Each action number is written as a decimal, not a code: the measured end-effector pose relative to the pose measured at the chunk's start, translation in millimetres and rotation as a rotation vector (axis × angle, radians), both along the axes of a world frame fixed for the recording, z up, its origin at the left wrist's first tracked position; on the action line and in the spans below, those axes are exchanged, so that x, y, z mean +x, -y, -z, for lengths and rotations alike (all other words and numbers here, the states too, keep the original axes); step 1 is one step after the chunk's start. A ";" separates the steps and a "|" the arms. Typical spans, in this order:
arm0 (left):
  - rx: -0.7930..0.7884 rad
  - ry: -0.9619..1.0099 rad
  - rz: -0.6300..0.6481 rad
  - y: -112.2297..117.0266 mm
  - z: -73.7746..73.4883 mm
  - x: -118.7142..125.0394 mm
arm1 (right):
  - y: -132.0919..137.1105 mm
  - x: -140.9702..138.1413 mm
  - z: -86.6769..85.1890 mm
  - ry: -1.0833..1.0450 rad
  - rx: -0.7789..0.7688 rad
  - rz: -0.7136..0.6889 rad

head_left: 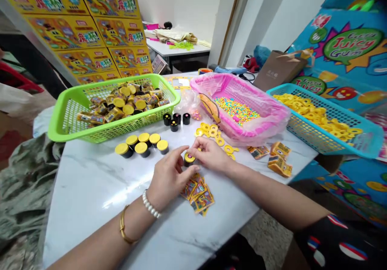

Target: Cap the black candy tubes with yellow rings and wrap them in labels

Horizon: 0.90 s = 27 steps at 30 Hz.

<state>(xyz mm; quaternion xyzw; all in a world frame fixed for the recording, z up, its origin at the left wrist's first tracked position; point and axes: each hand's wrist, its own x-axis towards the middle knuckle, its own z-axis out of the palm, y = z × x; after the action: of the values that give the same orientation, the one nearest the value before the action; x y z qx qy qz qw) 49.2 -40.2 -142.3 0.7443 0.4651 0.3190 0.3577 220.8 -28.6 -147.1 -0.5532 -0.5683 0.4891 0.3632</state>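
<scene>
"Extra Juicy Gum" (in green) on the blue banner [352, 44]

On the marble desk [90, 217], a plastic mesh basket [121, 131] of tubs [127, 104] sits left, a plastic-lined basket [272, 117] of beads [236, 111] middle, a mesh basket [363, 141] of rings [314, 113] right, lidded tubs [142, 149] in front.

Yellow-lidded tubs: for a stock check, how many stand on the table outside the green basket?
7. Six yellow-lidded tubs cluster on the marble table, left of the left hand; the seventh sits between that hand and the right hand. The hands could hide another.
</scene>
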 end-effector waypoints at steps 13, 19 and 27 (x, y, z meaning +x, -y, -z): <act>0.240 -0.115 0.167 -15.8 8.1 -11.5 | -10.1 27.5 -9.5 -0.514 -0.464 -0.269; 0.286 -0.149 0.201 -17.0 4.5 -10.1 | -18.5 9.1 -9.3 -0.306 -0.423 -0.302; 0.381 -0.342 0.187 -13.4 -7.8 -8.8 | -31.9 -2.8 -14.0 -0.086 -0.445 -0.305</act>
<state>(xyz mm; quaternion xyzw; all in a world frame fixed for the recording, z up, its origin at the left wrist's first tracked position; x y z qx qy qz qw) 40.4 -26.8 -134.5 0.8808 0.3799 0.2361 0.1555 218.0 3.3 -133.1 -0.5061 -0.5075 0.6741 0.1786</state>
